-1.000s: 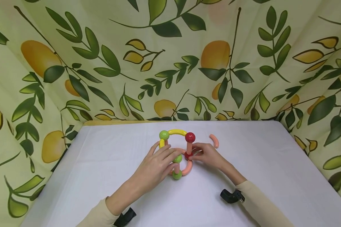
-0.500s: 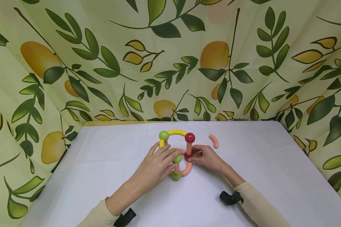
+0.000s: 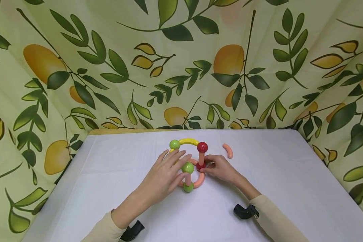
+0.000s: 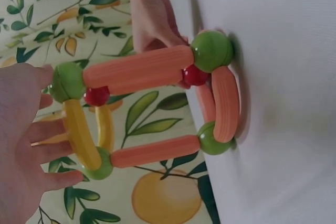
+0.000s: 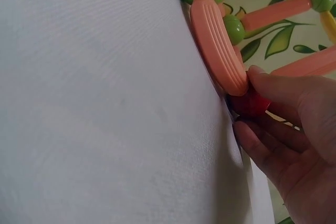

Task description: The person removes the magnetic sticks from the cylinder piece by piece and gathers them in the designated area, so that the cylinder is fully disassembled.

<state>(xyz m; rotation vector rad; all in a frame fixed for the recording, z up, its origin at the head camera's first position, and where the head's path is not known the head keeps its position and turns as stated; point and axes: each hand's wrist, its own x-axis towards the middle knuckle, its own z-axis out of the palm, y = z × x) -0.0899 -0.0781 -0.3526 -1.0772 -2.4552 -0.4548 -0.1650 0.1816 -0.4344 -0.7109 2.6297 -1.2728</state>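
Note:
A frame of magnetic balls and rods stands on the table. Its base has curved salmon rods [image 3: 199,180], green balls [image 4: 212,51] and a red ball [image 5: 251,102]; straight salmon rods [image 4: 139,69] rise from it. On top are green balls [image 3: 187,167], a red ball [image 3: 202,147] and curved yellow rods [image 3: 189,141]. My right hand [image 3: 220,167] pinches the lower red ball between thumb and fingers. Fingers spread, my left hand [image 3: 160,174] is at the upper left side, beside the near top green ball and a yellow rod [image 4: 81,132]; whether it touches them I cannot tell.
A loose curved salmon rod [image 3: 228,151] lies on the white-covered table [image 3: 260,151], right of the frame. Behind the table's far edge hangs a leaf-and-fruit patterned curtain [image 3: 181,87]. A black device [image 3: 246,211] is strapped at the right wrist.
My left fingers have lifted and shifted slightly left, uncovering the near top green ball. The right hand keeps its hold on the lower red ball, and the frame has stayed in place.

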